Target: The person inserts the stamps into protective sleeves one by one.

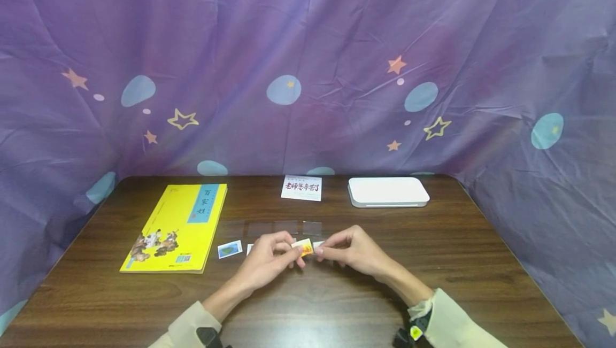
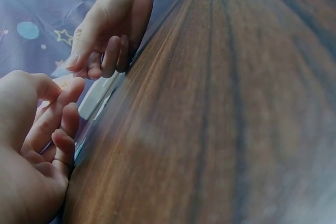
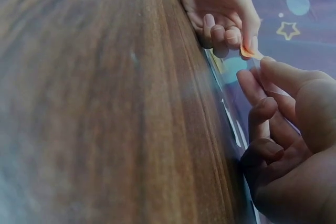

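From the head, the left hand (image 1: pixel 271 260) pinches a yellow-and-red stamp (image 1: pixel 304 247) between both hands; the right hand (image 1: pixel 357 253) pinches a pale piece (image 1: pixel 317 247) just beside it. In the left wrist view, fingers hide most of the stamp. In the right, clear film (image 3: pixel 256 65) shows at the right fingertips. Probably light and easily creased, the stamp suits an edge hold.

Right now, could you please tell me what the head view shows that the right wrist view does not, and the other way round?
Only the head view: the white case, the light sleeves and readable red writing on the white card.

Only the right wrist view: the palm side of the right hand, its lower fingers curled inward.

Both: the two hands nearly meeting, the left hand pinching a small yellow-orange piece, the brown table and the purple backdrop.
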Available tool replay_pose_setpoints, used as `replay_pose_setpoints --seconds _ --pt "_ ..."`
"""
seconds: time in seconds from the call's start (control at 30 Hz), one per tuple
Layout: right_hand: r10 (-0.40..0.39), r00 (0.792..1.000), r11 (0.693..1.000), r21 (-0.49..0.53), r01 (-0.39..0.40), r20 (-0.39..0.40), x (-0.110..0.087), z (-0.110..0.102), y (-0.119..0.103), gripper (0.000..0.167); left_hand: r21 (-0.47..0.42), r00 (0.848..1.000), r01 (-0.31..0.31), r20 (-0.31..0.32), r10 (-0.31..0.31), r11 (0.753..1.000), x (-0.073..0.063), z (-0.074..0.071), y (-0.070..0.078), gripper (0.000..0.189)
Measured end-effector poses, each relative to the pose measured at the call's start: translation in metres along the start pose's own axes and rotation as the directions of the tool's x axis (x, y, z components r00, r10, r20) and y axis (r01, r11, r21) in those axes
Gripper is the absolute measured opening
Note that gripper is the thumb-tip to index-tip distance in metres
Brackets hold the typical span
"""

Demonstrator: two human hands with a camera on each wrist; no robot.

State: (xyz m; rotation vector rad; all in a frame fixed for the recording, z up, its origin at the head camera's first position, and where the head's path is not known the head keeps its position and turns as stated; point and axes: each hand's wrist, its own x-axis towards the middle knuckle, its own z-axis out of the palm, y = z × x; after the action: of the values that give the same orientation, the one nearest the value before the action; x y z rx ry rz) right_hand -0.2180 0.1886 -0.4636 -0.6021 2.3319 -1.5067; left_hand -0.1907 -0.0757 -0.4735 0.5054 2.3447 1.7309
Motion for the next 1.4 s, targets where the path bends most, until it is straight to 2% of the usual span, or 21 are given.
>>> replay_pose_setpoints --seconds 0.37,0.6,0.87,1.07,1.4 --pt "0.001 0.999 1.000 0.002 -0.001 -0.038 -0.0002 0.0020 0.0005 0.015 -0.039 0.999 0.030 0.019 -0.029 0.999 -0.0021 0.0015 0.0027 0.020" --pt "0.019 0.998 1.000 0.001 -0.019 -0.063 0.0004 0.0031 -0.0009 0.021 -0.034 0.999 0.006 0.038 -0.005 0.999 -0.0017 0.0018 0.0009 0.023" --pt "0.008 0.999 1.000 0.021 -0.007 -0.044 0.0001 0.0026 -0.0015 0.021 -0.022 1.000 -0.010 -0.002 0.010 1.000 -0.0012 0.0026 0.0000 0.019" --pt "0.006 0.999 1.000 0.008 -0.005 -0.037 -0.0001 0.0022 -0.0017 0.020 0.005 1.000 -0.021 0.005 0.021 1.000 0.0007 0.0032 -0.0012 0.014" --pt "0.003 1.000 1.000 0.016 -0.002 -0.028 -0.0003 0.0040 -0.0018 0.019 -0.001 1.000 0.003 0.018 -0.003 1.000 -0.0002 0.0023 0.0002 0.016"
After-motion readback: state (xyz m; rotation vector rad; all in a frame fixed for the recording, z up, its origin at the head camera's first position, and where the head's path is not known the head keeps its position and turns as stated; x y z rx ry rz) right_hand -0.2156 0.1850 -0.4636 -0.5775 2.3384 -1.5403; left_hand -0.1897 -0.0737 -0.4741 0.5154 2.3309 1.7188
